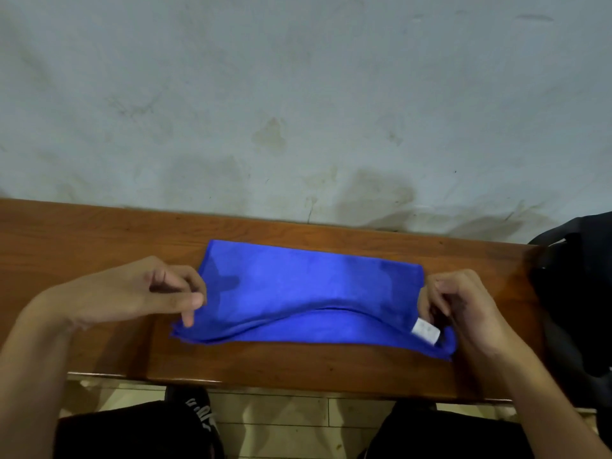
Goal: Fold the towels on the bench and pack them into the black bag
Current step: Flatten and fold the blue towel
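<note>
A blue towel (311, 293) lies folded lengthwise across the wooden bench (82, 240). Its upper layer arches up off the lower layer along the near edge. My left hand (155, 289) pinches the towel's left end between thumb and fingers. My right hand (463, 306) pinches the right end, just beside a small white label (425, 330). The black bag (576, 293) sits at the bench's right end, partly cut off by the frame edge.
A stained grey wall (298, 94) rises directly behind the bench. Bare wood shows to the left of the towel. Below the bench's front edge are pale floor tiles (291, 422) and my dark-trousered legs.
</note>
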`<state>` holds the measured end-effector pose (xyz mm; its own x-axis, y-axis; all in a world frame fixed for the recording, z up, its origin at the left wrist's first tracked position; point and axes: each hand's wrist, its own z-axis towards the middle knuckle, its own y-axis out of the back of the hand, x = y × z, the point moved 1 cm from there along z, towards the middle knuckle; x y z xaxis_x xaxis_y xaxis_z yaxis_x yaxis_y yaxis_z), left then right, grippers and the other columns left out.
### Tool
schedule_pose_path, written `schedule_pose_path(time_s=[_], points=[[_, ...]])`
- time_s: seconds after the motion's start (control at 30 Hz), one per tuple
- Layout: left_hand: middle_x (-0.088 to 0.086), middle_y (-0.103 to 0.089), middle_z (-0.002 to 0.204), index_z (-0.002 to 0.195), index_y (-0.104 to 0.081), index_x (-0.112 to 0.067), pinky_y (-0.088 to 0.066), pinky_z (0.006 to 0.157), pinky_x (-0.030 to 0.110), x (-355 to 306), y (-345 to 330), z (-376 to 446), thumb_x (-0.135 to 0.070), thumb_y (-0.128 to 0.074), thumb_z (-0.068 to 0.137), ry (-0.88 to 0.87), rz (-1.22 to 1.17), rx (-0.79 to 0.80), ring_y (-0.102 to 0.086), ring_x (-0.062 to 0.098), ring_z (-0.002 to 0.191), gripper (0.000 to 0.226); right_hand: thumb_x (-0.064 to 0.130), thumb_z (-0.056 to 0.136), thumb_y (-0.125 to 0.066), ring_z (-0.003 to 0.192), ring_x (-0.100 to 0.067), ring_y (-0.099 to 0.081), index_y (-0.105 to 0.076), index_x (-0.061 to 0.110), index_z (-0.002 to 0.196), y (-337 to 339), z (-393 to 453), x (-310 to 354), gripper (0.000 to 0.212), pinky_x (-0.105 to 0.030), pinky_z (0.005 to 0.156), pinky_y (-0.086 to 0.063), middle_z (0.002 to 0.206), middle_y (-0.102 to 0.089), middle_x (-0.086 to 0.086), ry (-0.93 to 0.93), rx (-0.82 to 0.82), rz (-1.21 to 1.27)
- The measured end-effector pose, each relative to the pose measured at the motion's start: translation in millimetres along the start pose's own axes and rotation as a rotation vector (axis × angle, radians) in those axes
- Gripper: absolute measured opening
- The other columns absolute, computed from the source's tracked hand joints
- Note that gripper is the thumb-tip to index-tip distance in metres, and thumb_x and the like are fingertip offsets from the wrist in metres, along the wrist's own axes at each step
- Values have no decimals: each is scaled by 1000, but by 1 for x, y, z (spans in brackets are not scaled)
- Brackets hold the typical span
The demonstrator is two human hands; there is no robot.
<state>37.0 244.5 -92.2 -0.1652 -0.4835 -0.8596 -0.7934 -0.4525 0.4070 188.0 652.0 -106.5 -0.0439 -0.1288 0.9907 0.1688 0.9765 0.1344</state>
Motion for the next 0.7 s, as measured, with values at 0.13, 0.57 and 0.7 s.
schedule_pose_path(time_s=[0.13, 0.57, 0.7], points=[[-5, -69, 93, 78, -79, -24, -47, 84, 28, -2, -5, 11, -78, -63, 66, -26, 138, -155, -65, 14, 89, 57, 10, 100, -44, 50, -27, -50, -47, 1, 52, -6, 2, -1, 50, -35, 57, -38, 51, -58, -24, -15, -13, -108], [-7, -41, 133, 133, -49, -41, -37, 104, 46, 7, -14, 36, -72, -71, 60, 199, 578, -478, -36, 22, 126, 82, 45, 94, -60, 111, -8, -51, -65, 23, 120, -21, 16, -29, 35, -24, 94, -37, 119, -57, 10, 298, -84, -1073], [3, -52, 124, 119, -47, -47, -48, 94, 38, 0, -22, 43, -22, -90, 63, 117, 267, -561, -55, 23, 109, 76, 45, 92, -46, 117, -14, -55, -65, 20, 121, -36, 18, -22, 42, -27, 100, -36, 123, -60, 5, 362, -99, -1200]])
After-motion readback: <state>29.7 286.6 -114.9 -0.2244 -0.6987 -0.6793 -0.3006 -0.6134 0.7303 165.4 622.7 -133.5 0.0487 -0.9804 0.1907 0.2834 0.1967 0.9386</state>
